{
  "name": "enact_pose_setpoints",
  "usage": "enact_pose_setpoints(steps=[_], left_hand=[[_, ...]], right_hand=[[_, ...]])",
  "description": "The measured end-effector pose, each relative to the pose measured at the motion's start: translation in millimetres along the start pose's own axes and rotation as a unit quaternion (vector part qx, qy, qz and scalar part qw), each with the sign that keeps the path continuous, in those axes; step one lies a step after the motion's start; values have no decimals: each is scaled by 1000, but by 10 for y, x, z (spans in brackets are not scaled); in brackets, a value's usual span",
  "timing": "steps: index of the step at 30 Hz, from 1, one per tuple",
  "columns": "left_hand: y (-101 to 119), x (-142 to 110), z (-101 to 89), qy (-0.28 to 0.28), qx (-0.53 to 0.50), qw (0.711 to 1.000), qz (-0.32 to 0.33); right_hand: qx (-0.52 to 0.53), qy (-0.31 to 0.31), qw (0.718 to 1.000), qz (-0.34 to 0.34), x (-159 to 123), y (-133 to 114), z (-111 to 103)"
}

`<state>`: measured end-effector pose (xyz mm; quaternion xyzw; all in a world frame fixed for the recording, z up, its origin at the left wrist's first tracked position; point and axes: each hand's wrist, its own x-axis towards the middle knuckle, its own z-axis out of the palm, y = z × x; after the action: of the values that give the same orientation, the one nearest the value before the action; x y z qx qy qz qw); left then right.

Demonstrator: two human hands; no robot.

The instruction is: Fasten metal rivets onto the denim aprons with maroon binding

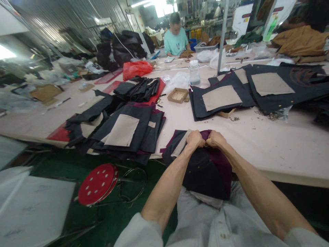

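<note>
the left hand (195, 139) and right hand (215, 140) have their fingers clenched on the dark, maroon-lined fabric piece (205, 171), which hangs over the edge of the pale, flat bench (262, 144).

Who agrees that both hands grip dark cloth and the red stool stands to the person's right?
The side is wrong: the head view shows the red stool to the person's left. The left hand and right hand grip dark cloth.
</note>
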<state>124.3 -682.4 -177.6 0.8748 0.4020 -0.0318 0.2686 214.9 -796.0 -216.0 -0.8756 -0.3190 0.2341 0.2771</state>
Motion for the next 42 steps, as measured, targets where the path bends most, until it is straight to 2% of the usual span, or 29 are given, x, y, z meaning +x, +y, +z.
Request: enact_pose_setpoints(steps=[5, 7, 10, 13, 16, 20, 23, 25, 27, 28, 30, 32, 33, 34, 37, 42], left_hand=[[-31, -41, 4, 5, 53, 998, 25], [-112, -109, 8, 11, 63, 996, 60], [-303, -291, 8, 38, 49, 979, 193], [-486, -505, 7, 65, 65, 937, 337], [-585, -642, -1, 64, 105, 904, 410], [-625, -628, -38, 66, 108, 883, 452], [-646, -533, -66, 74, 86, 880, 461], [-666, -471, -69, 81, 70, 883, 457], [-688, -430, -56, 90, 56, 885, 453], [-699, -418, -44, 95, 50, 886, 452], [-717, -409, -16, 105, 37, 886, 450], [-728, -403, 11, 119, 26, 886, 447], [-733, -399, 23, 126, 21, 886, 446], [-738, -392, 33, 133, 16, 886, 444], [-757, -367, 49, 142, 3, 884, 445], [-777, -361, 54, 138, -4, 887, 440]], right_hand=[[-1, -28, 999, 26, -44, -52, -68], [-11, -46, 998, 47, -47, -73, -102], [-20, -75, 994, 83, -41, -93, -134], [-24, -94, 991, 96, -33, -87, -136], [-22, -91, 992, 85, -35, -62, -121], [6, -79, 995, 61, -69, -47, -94], [52, -62, 997, 19, -99, -1, -86], [124, -86, 988, -33, -86, 118, -127], [202, -109, 970, -80, -26, 336, -247], [226, -92, 966, -89, 26, 477, -341], [213, 17, 975, -65, 171, 792, -582], [113, 171, 979, -1, 355, 1094, -844], [50, 227, 972, 24, 450, 1221, -962], [3, 255, 966, 39, 540, 1327, -1062], [-57, 257, 964, 42, 759, 1498, -1237], [-94, 210, 973, 25, 976, 1510, -1280]])
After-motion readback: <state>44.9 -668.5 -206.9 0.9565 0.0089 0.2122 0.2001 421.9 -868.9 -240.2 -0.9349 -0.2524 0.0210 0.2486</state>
